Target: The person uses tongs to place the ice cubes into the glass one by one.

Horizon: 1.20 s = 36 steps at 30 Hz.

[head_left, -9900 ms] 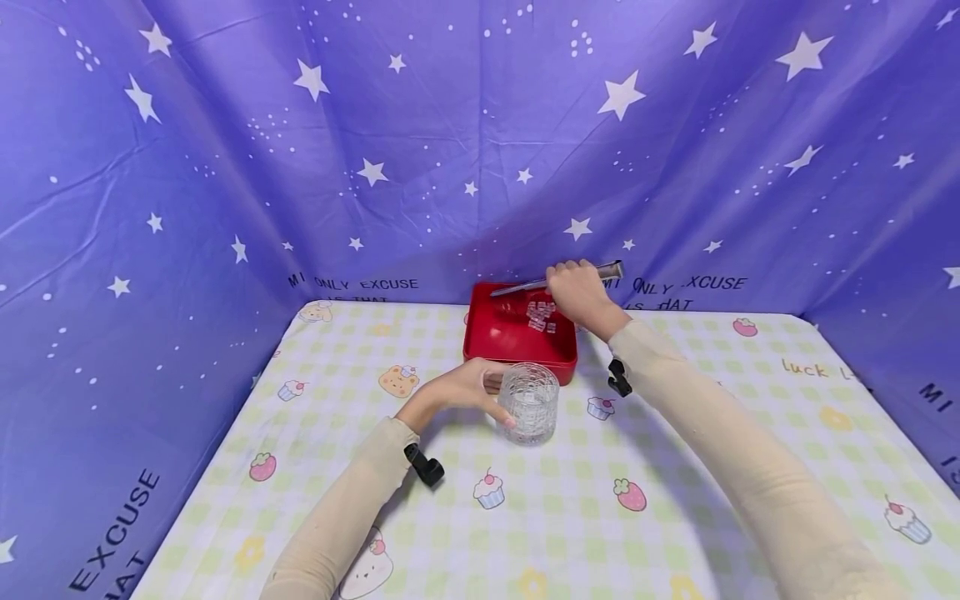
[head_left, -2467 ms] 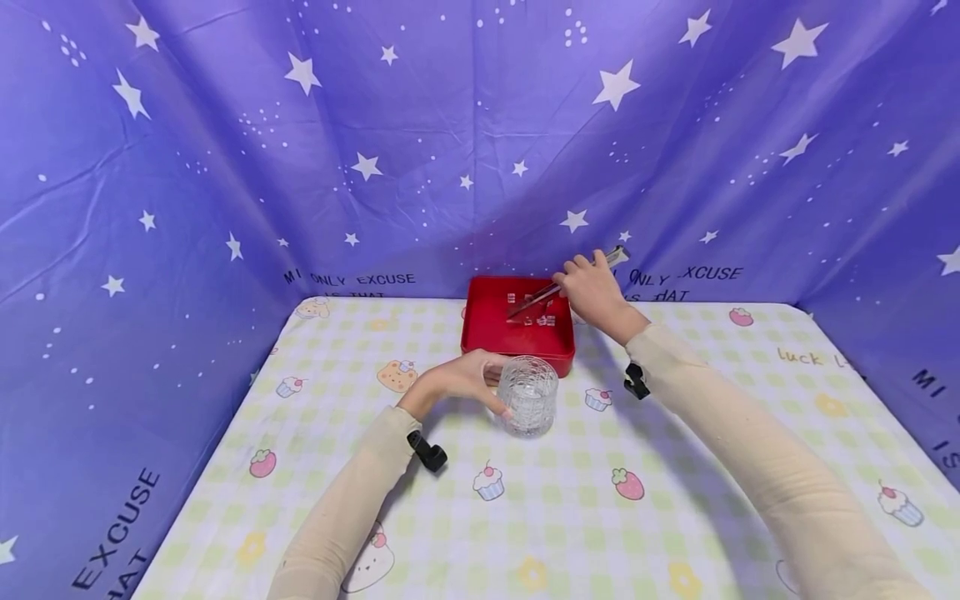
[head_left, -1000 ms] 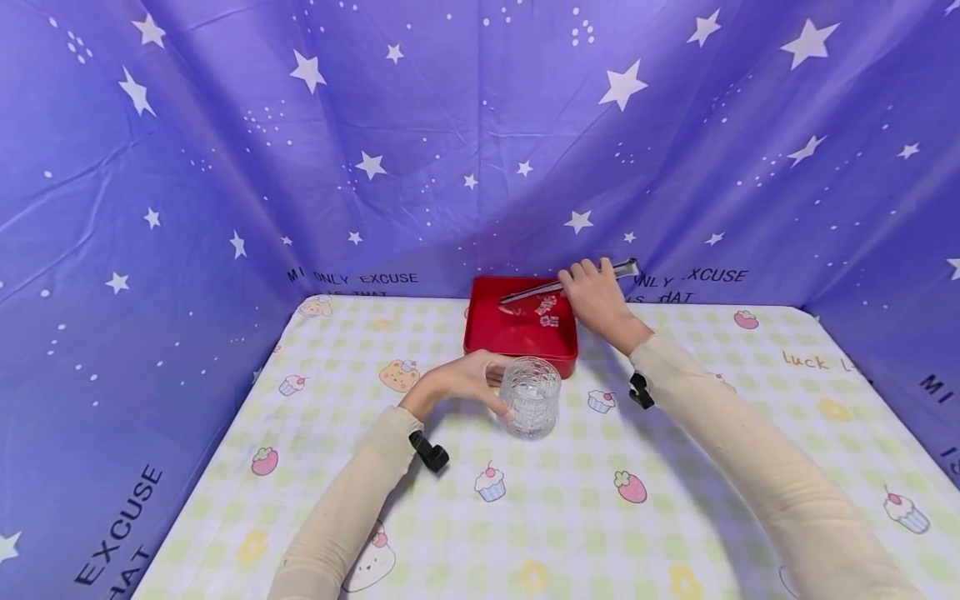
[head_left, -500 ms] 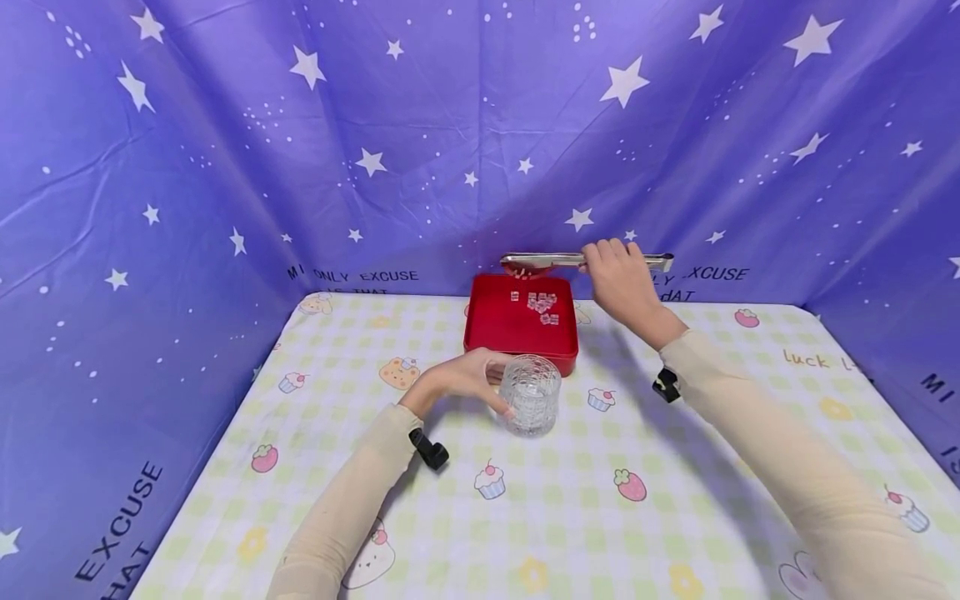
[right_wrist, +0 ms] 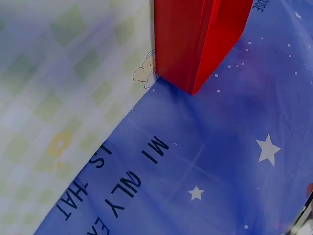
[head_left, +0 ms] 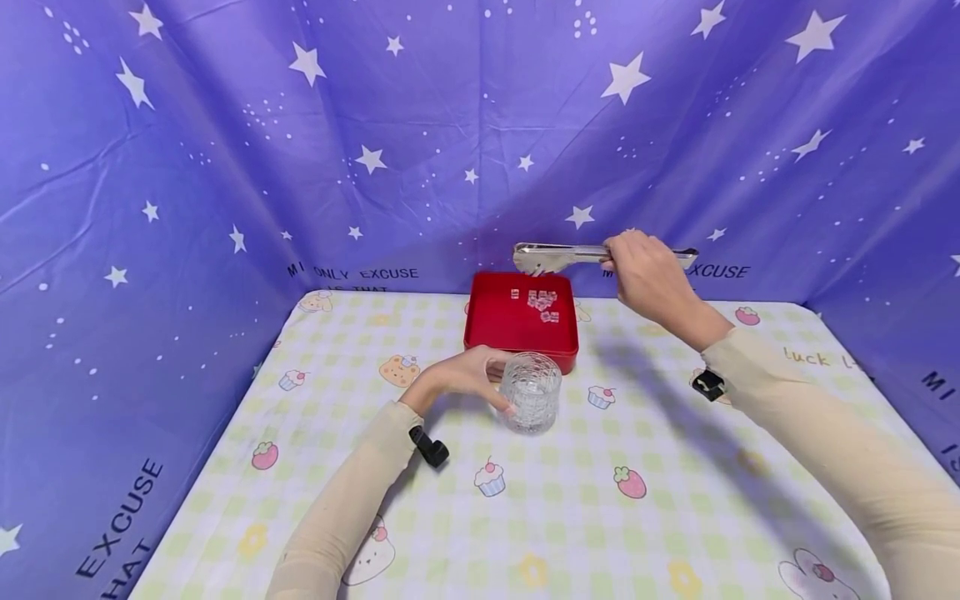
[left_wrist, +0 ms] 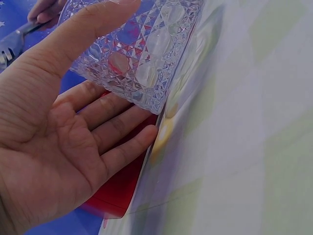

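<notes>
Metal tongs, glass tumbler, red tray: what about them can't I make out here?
Head view: whether the metal tongs hold anything; their tips are too small to tell.
Head view: the exact number of clear cubes, small and bunched.
Left wrist view: part of the glass tumbler, cut off by the top edge.
Right wrist view: part of the red tray, cut off by the top edge.

Our left sleeve (head_left: pixel 341 508) and right sleeve (head_left: pixel 817 442) were long, plain and cream-coloured, lightly creased, and both reached down to the wrist. Beside the left cuff (head_left: pixel 400 417) we wore a black clip (head_left: pixel 431 448), hooked at its end; beside the right cuff (head_left: pixel 723 354), a second black clip (head_left: pixel 708 385). Our fingers (left_wrist: pixel 129 149) were bare.
</notes>
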Motion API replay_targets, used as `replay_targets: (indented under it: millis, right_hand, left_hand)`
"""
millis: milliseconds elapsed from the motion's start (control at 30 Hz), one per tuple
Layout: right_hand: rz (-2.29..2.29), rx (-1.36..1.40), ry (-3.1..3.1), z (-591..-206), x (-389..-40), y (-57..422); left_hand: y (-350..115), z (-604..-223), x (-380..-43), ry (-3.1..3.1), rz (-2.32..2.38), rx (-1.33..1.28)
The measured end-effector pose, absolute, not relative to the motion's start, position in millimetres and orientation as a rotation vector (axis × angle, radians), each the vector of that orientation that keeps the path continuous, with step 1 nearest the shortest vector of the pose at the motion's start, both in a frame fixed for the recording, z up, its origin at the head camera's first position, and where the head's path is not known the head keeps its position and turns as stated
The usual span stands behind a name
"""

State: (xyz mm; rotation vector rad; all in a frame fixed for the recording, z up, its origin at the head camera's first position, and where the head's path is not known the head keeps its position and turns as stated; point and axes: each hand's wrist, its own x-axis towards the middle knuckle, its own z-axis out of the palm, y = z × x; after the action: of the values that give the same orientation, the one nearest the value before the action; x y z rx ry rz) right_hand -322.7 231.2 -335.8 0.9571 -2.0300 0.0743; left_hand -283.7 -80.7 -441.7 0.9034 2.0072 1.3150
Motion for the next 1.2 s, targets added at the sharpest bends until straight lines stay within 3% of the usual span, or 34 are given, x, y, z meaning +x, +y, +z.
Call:
replay_targets:
  millis: [600,1200]
  right_hand:
    - [0.074,1.3,-2.042,-355,-302,241]
    - [-0.032,1.395,-2.021,-374,-291,241]
  left_hand:
    - [-76,-433,-279,2.068,1.272,0.917]
    - [-75,-424,-274,2.085,1.3,0.832]
